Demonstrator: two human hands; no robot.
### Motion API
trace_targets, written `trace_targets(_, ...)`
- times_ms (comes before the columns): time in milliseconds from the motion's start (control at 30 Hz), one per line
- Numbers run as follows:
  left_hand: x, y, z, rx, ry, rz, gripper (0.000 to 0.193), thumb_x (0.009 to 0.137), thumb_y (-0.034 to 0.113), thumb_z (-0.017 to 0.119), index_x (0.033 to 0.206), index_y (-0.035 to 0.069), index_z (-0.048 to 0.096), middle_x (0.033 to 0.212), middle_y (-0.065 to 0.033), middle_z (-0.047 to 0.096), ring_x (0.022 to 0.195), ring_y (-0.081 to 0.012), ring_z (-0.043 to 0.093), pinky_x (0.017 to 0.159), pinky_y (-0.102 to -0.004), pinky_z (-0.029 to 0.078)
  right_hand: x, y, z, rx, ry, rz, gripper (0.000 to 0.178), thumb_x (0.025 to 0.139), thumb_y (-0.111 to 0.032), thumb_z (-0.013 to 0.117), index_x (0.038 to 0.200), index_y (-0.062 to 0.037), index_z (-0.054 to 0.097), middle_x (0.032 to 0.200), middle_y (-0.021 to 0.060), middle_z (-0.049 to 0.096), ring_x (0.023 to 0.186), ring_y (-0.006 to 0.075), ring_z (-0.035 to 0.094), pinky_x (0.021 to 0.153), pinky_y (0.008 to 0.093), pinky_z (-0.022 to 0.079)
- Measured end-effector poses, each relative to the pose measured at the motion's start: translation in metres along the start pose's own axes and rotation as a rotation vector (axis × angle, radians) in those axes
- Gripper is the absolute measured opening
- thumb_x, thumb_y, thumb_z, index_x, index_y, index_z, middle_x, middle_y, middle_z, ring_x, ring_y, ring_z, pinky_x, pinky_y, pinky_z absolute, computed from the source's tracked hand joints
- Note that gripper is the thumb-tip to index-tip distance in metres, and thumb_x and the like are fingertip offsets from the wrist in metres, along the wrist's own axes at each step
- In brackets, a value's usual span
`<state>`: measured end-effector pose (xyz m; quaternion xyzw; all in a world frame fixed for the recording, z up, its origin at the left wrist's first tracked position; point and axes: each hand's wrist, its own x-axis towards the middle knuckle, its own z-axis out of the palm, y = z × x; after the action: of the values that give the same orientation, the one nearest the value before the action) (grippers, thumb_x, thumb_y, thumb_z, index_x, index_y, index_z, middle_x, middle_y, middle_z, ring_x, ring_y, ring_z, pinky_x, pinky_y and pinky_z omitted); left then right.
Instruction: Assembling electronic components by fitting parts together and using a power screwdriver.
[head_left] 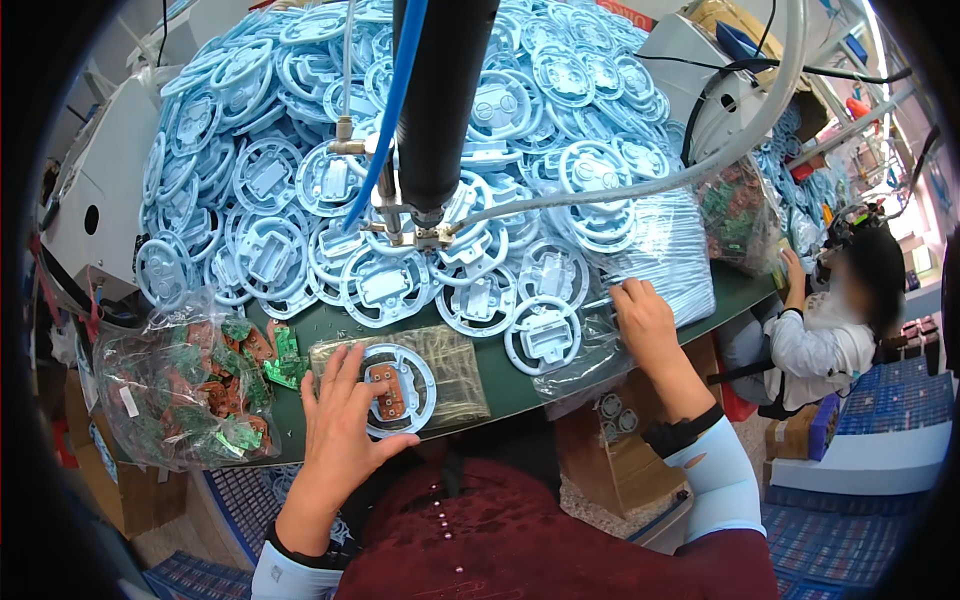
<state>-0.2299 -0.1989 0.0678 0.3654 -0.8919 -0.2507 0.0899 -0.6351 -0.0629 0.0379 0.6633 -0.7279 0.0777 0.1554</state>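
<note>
Green worktable [508,398], far side heaped with pale blue plastic wheels [268,182]. Near edge, left of centre: single blue wheel [429,400] on a brownish pad [455,365], brown circuit board [388,398] set in its middle. Left hand [343,418] spread along the wheel's left side, thumb by the near rim. Right hand [645,318], farther right, fingers curled above clear plastic [590,352]; cannot tell what, if anything, it pinches. Clear bag of circuit boards [160,395] at left.

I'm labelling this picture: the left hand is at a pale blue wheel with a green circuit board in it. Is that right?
Not quite: the head view shows the circuit board in the pale blue wheel at the left hand is orange-brown, not green.
</note>
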Motion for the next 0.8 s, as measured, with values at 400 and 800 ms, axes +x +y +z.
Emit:
trace_targets(400, -0.002, -0.011, 0.024, -0.110, 0.137, 0.070, 0.074, 0.052, 0.030, 0.097, 0.112, 0.008, 0.059, 0.150, -0.0268, 0.039, 0.138, -0.0437, 0.040, 0.109, -0.0609, 0.031, 0.044, -0.082, -0.013, 0.537, 0.189, -0.231, 0.025, 0.073, -0.001, 0.074, 0.096, -0.0071, 0.070, 0.091, 0.0096, 0.066, 0.080, 0.0277, 0.064, 0.068, 0.0373, 0.051)
trace_targets(800, -0.009, -0.029, 0.039, -0.315, 0.307, 0.117, 0.074, 0.052, 0.029, 0.097, 0.112, 0.007, 0.059, 0.150, -0.0282, 0.039, 0.135, -0.0473, 0.043, 0.111, -0.0554, 0.033, 0.056, -0.180, -0.009, 1.044, -0.320, -0.071, 0.017, 0.086, -0.005, 0.071, 0.103, -0.0041, 0.072, 0.083, 0.0114, 0.062, 0.071, 0.0296, 0.063, 0.065, 0.0368, 0.050)
